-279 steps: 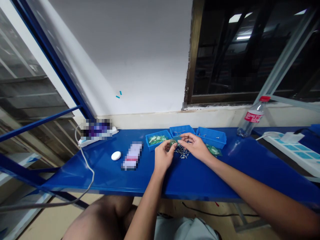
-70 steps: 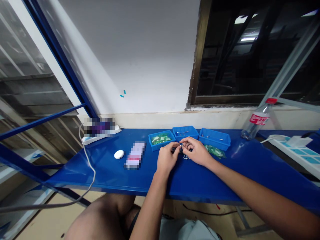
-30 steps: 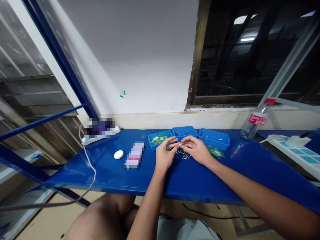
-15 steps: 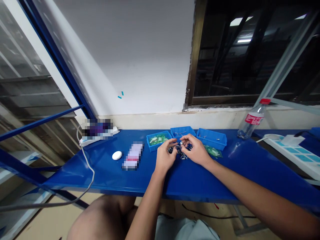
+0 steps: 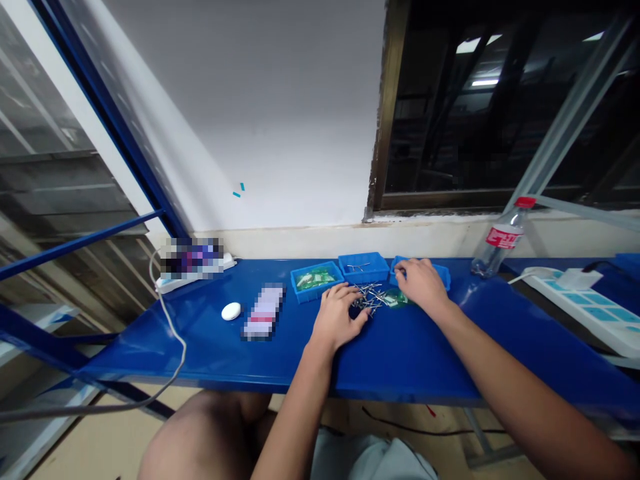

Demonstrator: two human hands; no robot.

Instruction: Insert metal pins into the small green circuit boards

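A pile of thin, shiny metal pins with heads, like screws or rivets (image 5: pixel 369 293), lies loose on the blue table. My left hand (image 5: pixel 336 319) rests at the pile's left side, fingers apart and thumb stretched toward the pins. Over the right blue bin (image 5: pixel 442 275) is my right hand (image 5: pixel 423 287), its fingers curled down and drawn together; what they hold, if anything, is hidden. The middle blue bin (image 5: pixel 365 270) has a few pins in it. Small green packets (image 5: pixel 316 277) fill the left blue bin (image 5: pixel 303 295), and another green packet (image 5: pixel 396 299) lies below my right hand.
Left of the bins are a blurred-out pale rectangular item (image 5: pixel 265 312) and a white oval object (image 5: pixel 231 311). A clear bottle with a red cap (image 5: pixel 503 240) stands at the back right, near a white power strip (image 5: pixel 585 303). A pale cable (image 5: pixel 175 333) crosses the table's left side.
My right hand has moved right and back, from above the pile to the right bin. My left hand has lowered and spread beside the pile, leaving more pins visible.
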